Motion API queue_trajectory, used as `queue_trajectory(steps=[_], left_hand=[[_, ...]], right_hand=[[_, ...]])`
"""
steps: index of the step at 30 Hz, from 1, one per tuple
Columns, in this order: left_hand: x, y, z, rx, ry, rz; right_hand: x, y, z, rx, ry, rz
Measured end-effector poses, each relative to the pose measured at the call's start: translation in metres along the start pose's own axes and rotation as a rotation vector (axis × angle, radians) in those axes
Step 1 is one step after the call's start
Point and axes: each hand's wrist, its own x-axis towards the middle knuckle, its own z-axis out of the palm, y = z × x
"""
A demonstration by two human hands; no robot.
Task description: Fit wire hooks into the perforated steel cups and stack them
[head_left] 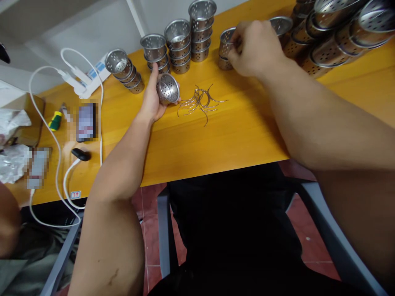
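Four upright basket stacks (178, 46), two hands (152, 96)

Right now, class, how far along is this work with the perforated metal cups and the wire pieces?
Looks done: nothing shows a wire fitted, though upright stacks of cups stand at the table's back. In hand: the left hand holds one perforated cup; the right hand grips the short stack. Left: the loose wire pieces and the long rows of nested cups lying at right.
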Motion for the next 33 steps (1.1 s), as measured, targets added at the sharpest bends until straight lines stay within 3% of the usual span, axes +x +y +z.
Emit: queue_trajectory(steps=[4, 7, 12, 17, 20, 24, 27, 30, 33], left_hand=[[-0.002, -0.002, 0.000, 0.055, 0.028, 0.031], [-0.004, 0.004, 0.003, 0.121, 0.040, -0.028], [-0.008, 0.012, 0.011, 0.063, 0.039, -0.016], [-0.012, 0.024, 0.015, 0.059, -0.003, -0.117], [-0.013, 0.029, 0.017, 0.025, 0.042, -0.098], [-0.012, 0.028, 0.016, 0.018, 0.027, -0.095], [-0.009, 0.023, 0.011, 0.013, -0.018, -0.112], [-0.003, 0.016, 0.006, -0.010, -0.010, -0.120], [0.004, 0.011, 0.002, -0.038, 0.032, -0.102]], right_hand=[[0.001, 0.001, -0.001, -0.035, -0.029, -0.005], [0.000, 0.001, -0.001, -0.045, -0.052, -0.007], [0.003, 0.002, 0.002, -0.077, -0.069, -0.032], [0.007, 0.006, 0.003, -0.057, -0.077, -0.016], [0.005, 0.007, 0.004, -0.028, -0.075, -0.005], [0.000, 0.005, 0.007, 0.075, 0.090, -0.025], [-0.007, -0.005, 0.014, 0.190, 0.214, -0.268], [-0.020, -0.024, 0.027, 0.338, 0.078, -0.689], [-0.033, -0.044, 0.047, 0.405, -0.104, -0.870]])
